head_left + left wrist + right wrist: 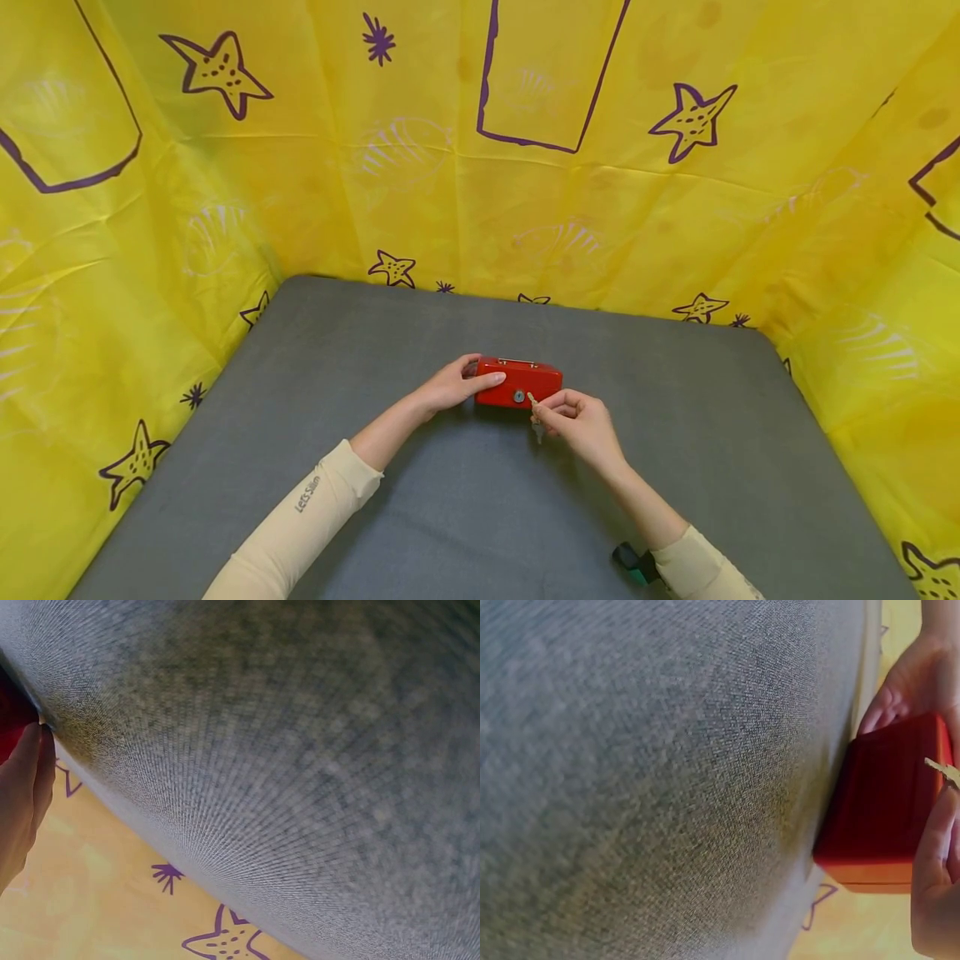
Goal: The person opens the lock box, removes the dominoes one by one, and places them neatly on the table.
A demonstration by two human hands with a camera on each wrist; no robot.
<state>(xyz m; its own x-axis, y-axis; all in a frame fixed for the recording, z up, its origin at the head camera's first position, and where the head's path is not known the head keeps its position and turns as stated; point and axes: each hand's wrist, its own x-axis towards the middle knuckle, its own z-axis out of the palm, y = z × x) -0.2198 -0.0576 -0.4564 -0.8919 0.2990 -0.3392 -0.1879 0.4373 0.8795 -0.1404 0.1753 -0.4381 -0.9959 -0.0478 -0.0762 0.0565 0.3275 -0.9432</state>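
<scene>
Here our right grip (pixel 585 425) pinches keys (pixel 532 399); the box (pixel 528 382) just beyond could skid if our left grip (pixel 453 385) loosens its hold.

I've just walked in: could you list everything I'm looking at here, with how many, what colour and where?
cash box: one, red, on the table
carry handle: one, metallic, atop the box
lock: one, silvery, front of the box
keys: seemingly two, metallic, at the right hand, near the lock
table: one, grey, under the box
backdrop: yellow, around the table; panel count unclear
starfish drawings: several, purple outlines, on the backdrop
unidentified object: one, black and green, beside the right sleeve
sleeves: two, cream, on the forearms
left hand: one, bare, gripping the box's left end
right hand: one, bare, pinching a key
</scene>
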